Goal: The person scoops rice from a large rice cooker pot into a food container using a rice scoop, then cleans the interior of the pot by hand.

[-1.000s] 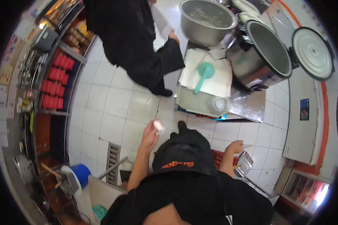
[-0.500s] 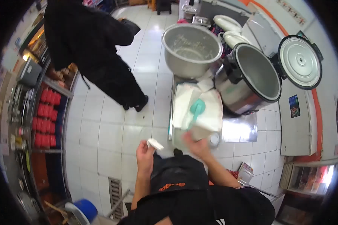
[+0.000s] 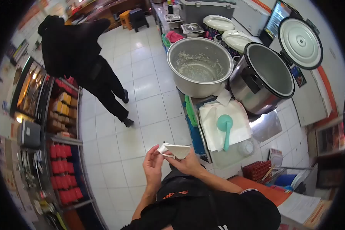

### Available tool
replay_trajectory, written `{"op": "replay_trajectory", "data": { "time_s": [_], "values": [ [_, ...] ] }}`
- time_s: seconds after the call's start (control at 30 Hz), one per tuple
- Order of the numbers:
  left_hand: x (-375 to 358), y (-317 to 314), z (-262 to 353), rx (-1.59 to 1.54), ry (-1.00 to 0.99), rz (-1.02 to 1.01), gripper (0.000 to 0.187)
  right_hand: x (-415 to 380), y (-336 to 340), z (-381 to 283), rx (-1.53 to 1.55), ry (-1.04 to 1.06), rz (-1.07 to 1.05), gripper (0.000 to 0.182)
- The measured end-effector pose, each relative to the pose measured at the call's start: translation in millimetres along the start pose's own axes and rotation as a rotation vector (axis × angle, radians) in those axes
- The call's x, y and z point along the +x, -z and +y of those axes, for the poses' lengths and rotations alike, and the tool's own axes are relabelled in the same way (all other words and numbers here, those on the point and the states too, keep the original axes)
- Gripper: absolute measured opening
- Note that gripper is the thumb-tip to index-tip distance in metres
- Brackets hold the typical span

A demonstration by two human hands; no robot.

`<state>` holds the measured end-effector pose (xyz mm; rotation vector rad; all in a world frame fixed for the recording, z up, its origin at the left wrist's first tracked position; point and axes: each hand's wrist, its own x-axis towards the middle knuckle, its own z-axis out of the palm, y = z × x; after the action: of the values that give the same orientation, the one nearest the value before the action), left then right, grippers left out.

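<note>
Head view: left hand [image 3: 153, 165] is pinching wad [image 3: 163, 148], right hand [image 3: 190, 165] is gripping flat piece [image 3: 179, 150]; slack pinch could be dropping wad.

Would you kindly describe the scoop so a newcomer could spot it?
Find the big black-rimmed cooker, then the white paper beside it. On that paper lies the scoop, its pale green colour setting it apart from the clear container nearby.

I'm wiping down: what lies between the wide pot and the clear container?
In the head view, white sheets with a turquoise scoop on top, plus a small white piece nearer the pot.
</note>
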<state>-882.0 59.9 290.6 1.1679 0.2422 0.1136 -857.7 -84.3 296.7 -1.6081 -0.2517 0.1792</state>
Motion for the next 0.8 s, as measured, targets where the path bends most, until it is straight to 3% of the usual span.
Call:
{"op": "replay_trajectory", "data": {
  "time_s": [0.17, 0.27, 0.33, 0.4, 0.43, 0.53, 0.57, 0.6, 0.73, 0.8],
  "values": [
    [50.6, 8.4, -9.6, 0.121, 0.085, -0.224, 0.025, 28.5, 3.1, -13.5, -0.093, 0.099, 0.154, 0.025],
    [85.9, -2.6, -1.1, 0.089, 0.22, -0.228, 0.021, 45.0, 22.2, -32.6, -0.119, -0.122, 0.046, 0.022],
    [120.7, -12.5, 2.1, 0.06, 0.289, -0.198, 0.022, 62.2, 33.4, -39.2, -0.025, -0.067, 0.206, 0.028],
    [164.3, -16.6, 0.5, 0.156, 0.211, -0.124, 0.028, 80.0, 59.7, -30.3, 0.243, -0.236, 0.29, 0.036],
    [188.5, -25.1, 1.6, 0.16, 0.223, -0.124, 0.028, 96.2, 73.7, -43.4, 0.174, -0.191, 0.384, 0.041],
    [261.4, -63.6, 8.4, 0.099, 0.117, -0.049, 0.031, 149.0, 137.2, -66.4, -0.349, -0.145, 0.533, 0.029],
    [285.9, -80.2, 10.7, 0.105, 0.095, -0.026, 0.03, 169.3, 161.5, -76.7, -0.607, -0.165, 0.459, 0.033],
    [311.5, -97.0, 10.8, 0.107, 0.07, -0.004, 0.03, 194.6, 181.8, -90.6, -0.726, -0.316, 0.368, 0.038],
    [385.9, -137.8, 2.0, 0.215, 0.059, -0.096, 0.031, 285.9, 228.2, -73.8, -1.066, -0.337, 0.28, 0.041],
    [398.9, -150.9, 9.7, 0.351, 0.079, -0.147, 0.03, 321.7, 238.3, -65.6, -1.324, -0.443, -0.049, 0.052]
  ]
}}
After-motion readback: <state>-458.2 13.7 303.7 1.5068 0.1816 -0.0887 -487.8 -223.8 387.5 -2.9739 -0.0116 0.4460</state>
